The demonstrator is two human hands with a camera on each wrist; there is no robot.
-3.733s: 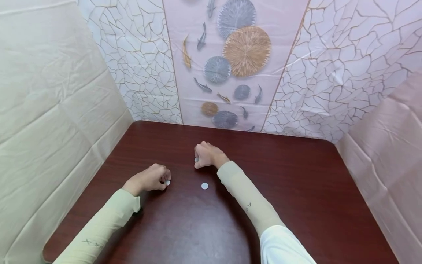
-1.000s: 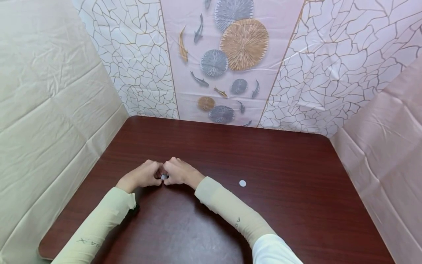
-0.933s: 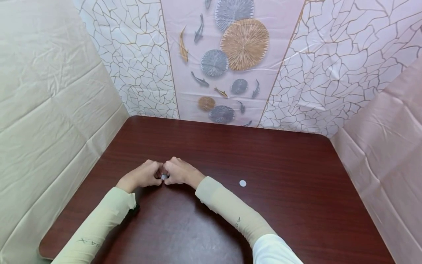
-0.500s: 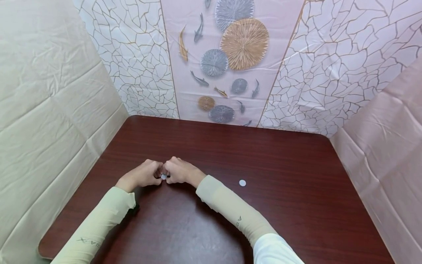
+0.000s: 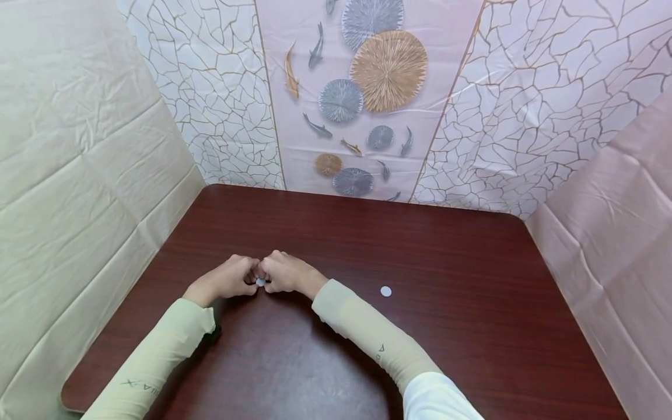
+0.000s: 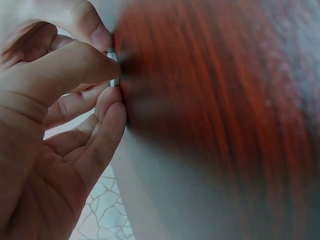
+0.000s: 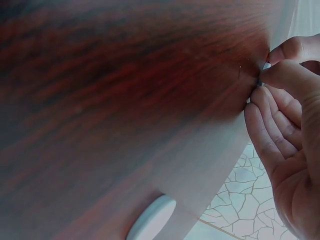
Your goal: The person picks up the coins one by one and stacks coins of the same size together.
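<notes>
A small white disc [image 5: 260,282] sits low over the table, where the fingertips of both hands meet. My left hand [image 5: 228,278] pinches it from the left, thumb and fingers curled. From the right, my right hand [image 5: 286,274] pinches at the same spot, its fingertips against the left ones. In the left wrist view the disc [image 6: 114,76] shows as a thin pale edge between the fingers; whether one or two discs are there I cannot tell. A second white disc [image 5: 385,291] lies flat on the table, right of my right forearm, also seen in the right wrist view [image 7: 154,218].
The dark red-brown wooden table [image 5: 446,326] has rounded corners. Behind it hangs a patterned cloth [image 5: 388,70] with printed fish and round shapes. Pale quilted cloths [image 5: 105,192] stand along the left and right sides.
Since the oldest frame, my right hand has moved left with a white disc and met my left hand. The view has shifted slightly. Over the last second the hands barely move.
</notes>
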